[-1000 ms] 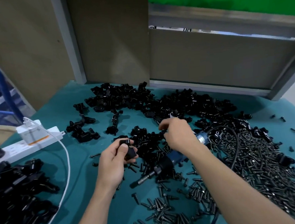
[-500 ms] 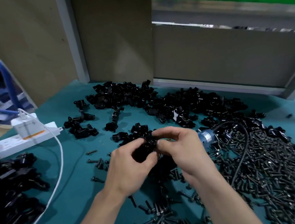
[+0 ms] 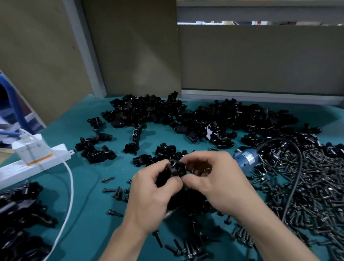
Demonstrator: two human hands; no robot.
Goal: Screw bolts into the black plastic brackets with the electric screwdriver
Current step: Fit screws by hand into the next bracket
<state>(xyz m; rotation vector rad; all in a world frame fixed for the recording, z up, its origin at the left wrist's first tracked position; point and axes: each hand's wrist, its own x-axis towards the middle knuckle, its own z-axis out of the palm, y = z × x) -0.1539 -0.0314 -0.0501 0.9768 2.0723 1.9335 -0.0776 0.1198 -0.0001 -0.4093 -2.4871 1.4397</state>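
Observation:
Both hands meet above the teal table at the centre of the head view. My left hand (image 3: 151, 195) grips a black plastic bracket (image 3: 175, 168) with a round hole facing up. My right hand (image 3: 218, 180) pinches the same bracket from the right with thumb and fingertips. Whether it also holds a bolt is hidden by the fingers. The electric screwdriver (image 3: 246, 159), blue with a black cable, lies on the table behind my right hand, mostly hidden. A heap of loose bolts (image 3: 324, 196) spreads to the right. More brackets (image 3: 197, 118) are piled behind.
A white power strip (image 3: 31, 164) with a charger and a white cable (image 3: 68, 200) lies at the left. Another heap of black parts (image 3: 15, 223) sits at the lower left. Grey partition panels (image 3: 264, 61) close the back of the table (image 3: 88, 229). Stray bolts (image 3: 110, 190) lie near my hands.
My right hand left the bracket pile and came to the bracket that my left hand holds. Both hands now grip it together, slightly higher in view.

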